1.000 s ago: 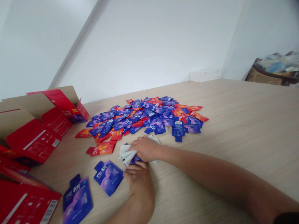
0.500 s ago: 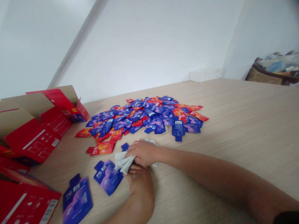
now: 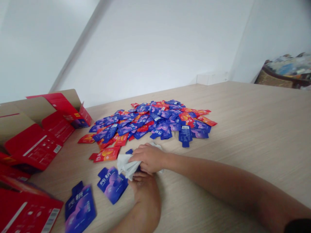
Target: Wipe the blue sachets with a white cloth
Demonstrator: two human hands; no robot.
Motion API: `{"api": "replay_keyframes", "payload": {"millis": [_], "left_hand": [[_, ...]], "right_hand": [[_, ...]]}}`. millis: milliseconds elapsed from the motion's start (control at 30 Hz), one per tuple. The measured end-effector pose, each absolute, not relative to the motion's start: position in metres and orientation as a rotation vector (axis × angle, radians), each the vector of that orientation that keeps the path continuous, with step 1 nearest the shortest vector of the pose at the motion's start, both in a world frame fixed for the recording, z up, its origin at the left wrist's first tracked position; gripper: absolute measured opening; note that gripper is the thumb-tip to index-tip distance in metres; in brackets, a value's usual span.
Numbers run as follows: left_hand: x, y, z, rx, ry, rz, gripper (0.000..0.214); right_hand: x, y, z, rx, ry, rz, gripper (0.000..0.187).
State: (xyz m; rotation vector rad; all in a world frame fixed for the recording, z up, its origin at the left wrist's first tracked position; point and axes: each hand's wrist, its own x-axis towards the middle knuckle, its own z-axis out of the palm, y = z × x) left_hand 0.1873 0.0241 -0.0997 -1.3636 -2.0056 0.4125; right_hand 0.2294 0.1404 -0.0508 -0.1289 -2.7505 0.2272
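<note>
My right hand (image 3: 150, 157) is closed on a crumpled white cloth (image 3: 128, 165), which spreads out to the left of its fingers and shows again behind the hand. Partly under the cloth lies a blue sachet, its narrow neck (image 3: 129, 151) sticking out on the far side. My left hand (image 3: 144, 186) is right below the right one, fingers bent against this sachet's near end; the fingertips are mostly hidden. Left of the hands, a blue and purple sachet (image 3: 113, 185) lies flat, and another blue sachet (image 3: 80, 207) lies nearer the front.
A wide heap of blue and red sachets (image 3: 155, 119) covers the table's middle, with a red sachet (image 3: 107, 154) at its near edge. Open red cartons (image 3: 34, 145) stand along the left side. A white wall (image 3: 157, 48) rises behind the table (image 3: 243, 129).
My right hand and the white cloth have shifted slightly left over the blue sachet. My left hand has stayed nearly in place.
</note>
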Motion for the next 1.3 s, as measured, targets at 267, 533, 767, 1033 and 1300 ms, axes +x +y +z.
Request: {"api": "replay_keyframes", "payload": {"millis": [267,533,767,1033,1300], "left_hand": [[0.188,0.022,-0.099,-1.315,-1.846,0.442,0.035],[0.188,0.023,-0.1,-1.35,-1.942,0.433,0.039],[0.193,0.02,-0.089,-1.376,-2.005,0.418,0.04],[0.189,0.021,-0.094,-1.4,-2.0,0.496,0.039],[0.192,0.022,-0.092,-1.377,-2.102,0.408,0.042]], "right_hand": [[0.228,0.149,-0.057,-0.382,-2.779,0.162,0.035],[0.231,0.143,-0.05,-0.221,-2.723,0.204,0.04],[0.229,0.145,-0.055,-0.245,-2.831,0.179,0.034],[0.232,0.144,-0.05,-0.367,-2.673,0.172,0.04],[0.228,0.142,-0.054,-0.14,-2.822,0.231,0.033]]}}
